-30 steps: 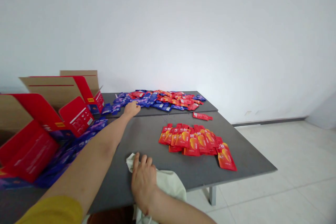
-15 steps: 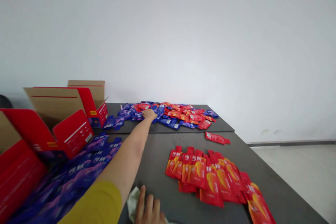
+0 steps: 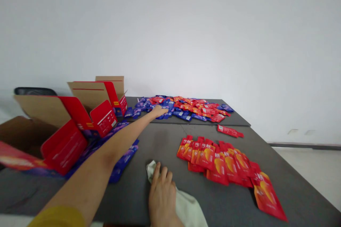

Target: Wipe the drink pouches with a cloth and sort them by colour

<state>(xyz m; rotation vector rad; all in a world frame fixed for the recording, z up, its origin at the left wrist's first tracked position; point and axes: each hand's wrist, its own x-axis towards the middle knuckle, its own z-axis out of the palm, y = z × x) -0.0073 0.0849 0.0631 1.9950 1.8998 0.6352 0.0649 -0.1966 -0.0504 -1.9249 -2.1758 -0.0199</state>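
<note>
My left hand point(image 3: 159, 111) reaches across the table and lies on the front of a mixed pile of blue and red sachets point(image 3: 191, 106). Its fingers are hidden among the blue ones, so I cannot tell whether it grips any. My right hand point(image 3: 161, 194) rests near the table's front edge, its fingers bent over a bunched pale cloth point(image 3: 188, 208). To its right, a group of red sachets point(image 3: 217, 161) lies overlapping in loose rows. One red sachet point(image 3: 230, 131) lies alone between that group and the pile.
Open cardboard boxes with red inner flaps point(image 3: 103, 118) stand at the table's left side, with blue sachets point(image 3: 125, 159) spilling along them. The dark grey table point(image 3: 157, 140) has two joined sections. A white wall stands behind, and a pale tiled floor shows at right.
My left hand has moved farther right along the pile's front. The view has shifted, so the table sits further right in the picture. My right hand remains on the cloth.
</note>
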